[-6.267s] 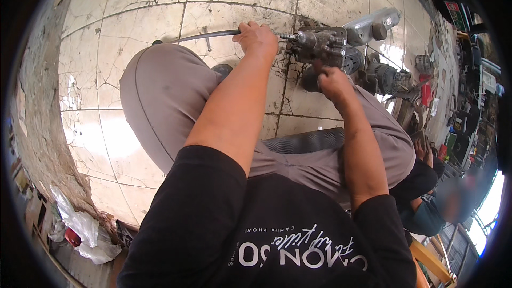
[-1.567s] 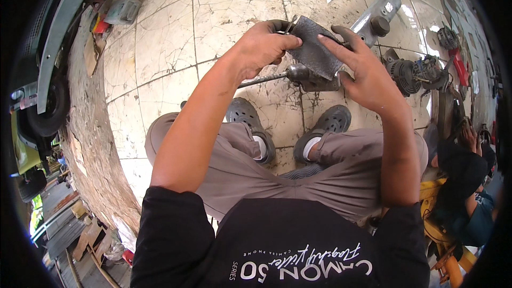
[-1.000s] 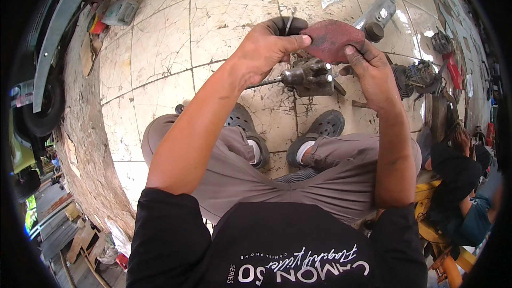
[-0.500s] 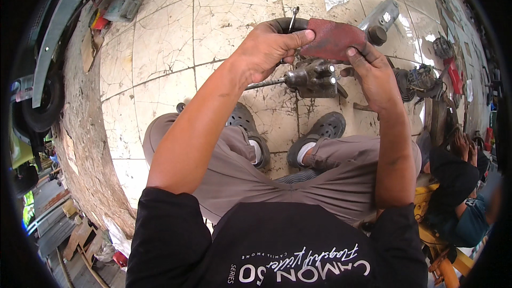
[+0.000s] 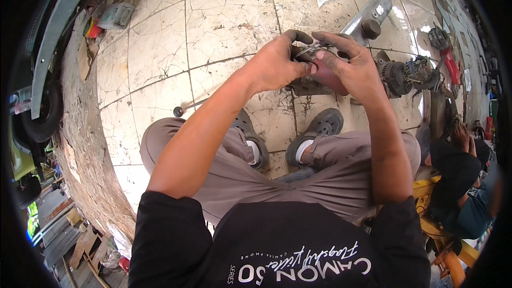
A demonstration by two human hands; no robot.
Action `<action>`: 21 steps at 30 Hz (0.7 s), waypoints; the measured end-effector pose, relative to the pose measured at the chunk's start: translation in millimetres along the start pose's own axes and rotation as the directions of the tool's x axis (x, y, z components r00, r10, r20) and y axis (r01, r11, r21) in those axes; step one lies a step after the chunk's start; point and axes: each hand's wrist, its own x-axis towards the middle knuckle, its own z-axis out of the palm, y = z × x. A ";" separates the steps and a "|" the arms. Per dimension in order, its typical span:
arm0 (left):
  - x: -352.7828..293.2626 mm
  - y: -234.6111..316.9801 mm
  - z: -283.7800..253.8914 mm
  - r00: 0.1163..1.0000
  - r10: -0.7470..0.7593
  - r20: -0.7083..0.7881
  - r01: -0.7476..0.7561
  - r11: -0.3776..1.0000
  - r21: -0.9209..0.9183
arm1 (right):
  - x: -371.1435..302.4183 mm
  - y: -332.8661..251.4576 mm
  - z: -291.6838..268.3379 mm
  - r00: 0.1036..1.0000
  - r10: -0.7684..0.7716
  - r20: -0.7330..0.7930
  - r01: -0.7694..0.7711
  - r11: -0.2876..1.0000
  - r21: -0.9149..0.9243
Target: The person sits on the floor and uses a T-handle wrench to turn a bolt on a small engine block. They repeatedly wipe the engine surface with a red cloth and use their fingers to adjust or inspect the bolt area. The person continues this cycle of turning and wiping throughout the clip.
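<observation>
Both of my hands meet in front of me above the tiled floor (image 5: 224, 32). My left hand (image 5: 277, 64) and my right hand (image 5: 349, 66) together pinch a small shiny metal part (image 5: 308, 50), wrapped in a dark reddish rag (image 5: 325, 74) that my right hand cups. A grimy metal assembly (image 5: 301, 86) lies on the floor just under my hands, mostly hidden by them. My grey shoes (image 5: 320, 128) sit below it.
A long metal rod with a knob end (image 5: 178, 111) lies on the floor at my left knee. A grey metal housing (image 5: 370, 18) and an engine-like part (image 5: 397, 77) lie to the right. Another person (image 5: 458, 176) sits at the right edge. A vehicle tyre (image 5: 45, 112) stands at the left.
My hands have closed in together over the rag, which is now bunched in my right palm. The metal assembly seen below them earlier is now mostly covered.
</observation>
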 end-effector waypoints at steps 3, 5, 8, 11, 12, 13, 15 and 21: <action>3.2 -3.4 3.0 1.000 0.011 0.029 -0.013 0.998 0.061 | -0.6 3.2 0.4 0.999 -0.032 -0.001 0.032 0.999 -0.036; 7.0 -15.3 3.6 0.999 0.044 0.001 -0.044 0.998 0.048 | 0.9 3.0 0.2 0.996 0.027 -0.083 -0.015 0.990 0.137; 4.2 -7.6 0.9 0.999 0.033 -0.024 -0.031 0.996 0.082 | 10.0 14.7 -19.4 0.968 0.015 -0.250 0.081 0.926 0.368; 3.4 -6.0 -1.6 0.997 0.009 -0.075 0.000 0.992 0.124 | 11.3 19.3 -23.9 0.969 -0.006 -0.245 0.079 0.954 0.290; 3.8 -6.8 -2.3 0.995 0.005 -0.097 0.008 0.991 0.134 | 10.2 17.6 -22.2 0.977 -0.003 -0.211 0.049 0.976 0.214; 3.5 -6.9 -2.6 0.994 0.006 -0.110 0.011 0.988 0.154 | 8.2 16.7 -19.8 0.984 0.004 -0.178 0.020 0.990 0.136; 2.6 -4.9 -3.5 0.991 0.011 -0.136 0.016 0.981 0.193 | 4.2 14.7 -14.5 0.993 0.027 -0.114 -0.030 0.999 -0.024; 1.3 0.3 -1.0 0.986 0.092 -0.138 -0.047 0.954 0.295 | 0.7 1.6 -8.3 0.966 0.219 0.137 -0.194 0.966 -0.172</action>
